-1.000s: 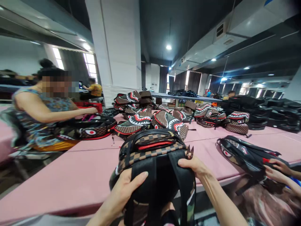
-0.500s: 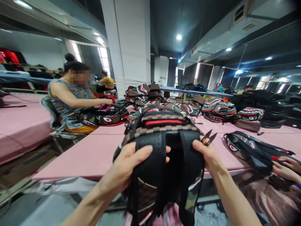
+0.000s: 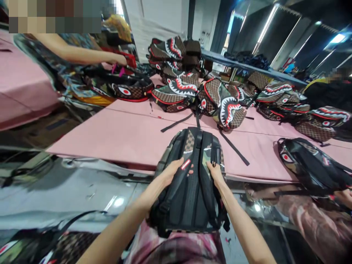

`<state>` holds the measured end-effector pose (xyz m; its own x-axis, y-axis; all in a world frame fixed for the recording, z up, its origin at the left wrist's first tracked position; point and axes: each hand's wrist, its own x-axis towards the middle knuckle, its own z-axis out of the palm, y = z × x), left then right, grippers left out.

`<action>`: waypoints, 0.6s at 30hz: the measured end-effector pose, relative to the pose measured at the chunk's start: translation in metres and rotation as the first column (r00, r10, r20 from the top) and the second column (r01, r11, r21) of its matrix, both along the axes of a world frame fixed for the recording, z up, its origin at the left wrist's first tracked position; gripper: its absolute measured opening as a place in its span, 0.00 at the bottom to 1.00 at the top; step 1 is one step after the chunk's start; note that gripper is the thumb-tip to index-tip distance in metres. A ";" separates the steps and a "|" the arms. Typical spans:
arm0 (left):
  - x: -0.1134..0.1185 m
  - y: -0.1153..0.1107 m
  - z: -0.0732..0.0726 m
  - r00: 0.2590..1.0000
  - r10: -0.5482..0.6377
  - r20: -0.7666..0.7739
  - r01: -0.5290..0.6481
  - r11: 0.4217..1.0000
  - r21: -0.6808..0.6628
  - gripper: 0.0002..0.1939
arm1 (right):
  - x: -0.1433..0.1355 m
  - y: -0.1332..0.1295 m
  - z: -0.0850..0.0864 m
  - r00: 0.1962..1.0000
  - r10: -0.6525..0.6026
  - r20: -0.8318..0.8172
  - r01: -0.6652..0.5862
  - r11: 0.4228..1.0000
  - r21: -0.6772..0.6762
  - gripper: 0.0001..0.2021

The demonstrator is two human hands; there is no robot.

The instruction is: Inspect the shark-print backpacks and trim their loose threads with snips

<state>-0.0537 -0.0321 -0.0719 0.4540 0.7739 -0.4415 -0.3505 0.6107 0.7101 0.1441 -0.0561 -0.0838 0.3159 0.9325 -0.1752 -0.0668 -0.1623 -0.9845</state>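
A black backpack (image 3: 194, 190) with checkered and camouflage patches lies back side up, its upper part on the pink table (image 3: 110, 128) and its lower end over the lap. My left hand (image 3: 174, 171) grips the left shoulder strap near a small red and white label, thumb on top. On the right strap, my right hand (image 3: 216, 171) is closed, with a small dark thing by its fingers that is too small to make out.
Shark-mouth backpacks (image 3: 181, 90) are piled along the table's far side. At the left a person's arm (image 3: 82, 53) reaches over another bag (image 3: 132, 90). On the right, a co-worker's hand (image 3: 345, 198) touches a black backpack (image 3: 308, 165). More bags (image 3: 71, 245) lie lower left.
The backpack has gone from held up, top toward the table, to lying flatter with its straps facing up. Both hands now hold the straps lower in view. The camera has tilted down.
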 end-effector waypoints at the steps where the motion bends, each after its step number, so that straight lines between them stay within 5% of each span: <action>1: -0.001 -0.009 -0.013 1.000 -0.005 0.020 0.006 1.000 -0.028 0.15 | -0.001 -0.004 -0.011 1.000 0.000 0.007 0.000 1.000 -0.025 0.17; 5: 0.001 -0.021 -0.033 0.999 0.002 0.047 0.000 0.999 -0.038 0.16 | 0.000 -0.008 -0.030 1.000 0.027 0.005 -0.027 0.997 -0.066 0.19; 14: 0.004 -0.015 -0.035 1.000 0.004 0.025 -0.003 0.999 -0.033 0.20 | 0.006 -0.004 -0.045 0.998 0.043 0.037 -0.041 0.997 -0.070 0.22; 18: 0.002 -0.020 -0.032 1.000 -0.007 -0.007 0.006 0.999 -0.034 0.23 | 0.007 -0.006 -0.039 0.992 0.043 0.116 -0.037 0.998 -0.058 0.23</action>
